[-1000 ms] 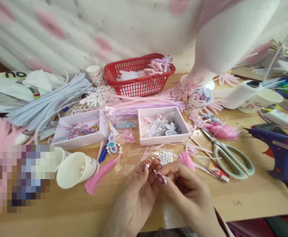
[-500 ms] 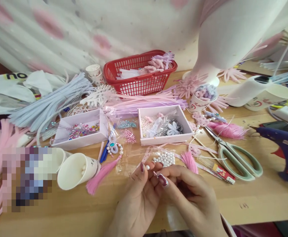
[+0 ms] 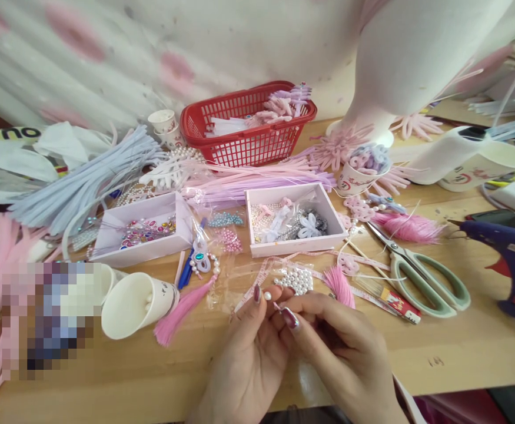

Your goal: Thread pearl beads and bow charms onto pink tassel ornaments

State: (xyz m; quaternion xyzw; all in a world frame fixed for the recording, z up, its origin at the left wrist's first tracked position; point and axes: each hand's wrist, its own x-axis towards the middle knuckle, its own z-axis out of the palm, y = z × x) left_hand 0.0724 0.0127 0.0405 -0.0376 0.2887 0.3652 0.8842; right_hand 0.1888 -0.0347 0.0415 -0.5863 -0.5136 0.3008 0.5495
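Between the thumb and forefinger of my left hand [image 3: 251, 353] is a white pearl bead [image 3: 268, 296]. My right hand [image 3: 343, 347] pinches a thin pink strand [image 3: 277, 307] whose tip points toward the bead, a small distance apart from it. Both hands are close together over the front of the wooden table. Just beyond the fingertips lies a clear bag of white pearl beads [image 3: 299, 280]. A pink tassel [image 3: 339, 285] lies beside my right hand, and a tassel charm with a blue-green stone [image 3: 199, 257] lies to the left.
Green-handled scissors [image 3: 429, 282] and a blue glue gun [image 3: 504, 253] lie at the right. Paper cups [image 3: 136, 306] stand left. Behind are two white trays [image 3: 145, 253] of small parts, bundled fuzzy stems [image 3: 92, 176], and a red basket [image 3: 248, 141].
The view has shifted slightly. Both hands keep nearly the same pose, with the bead and the pink strand still held close to each other.
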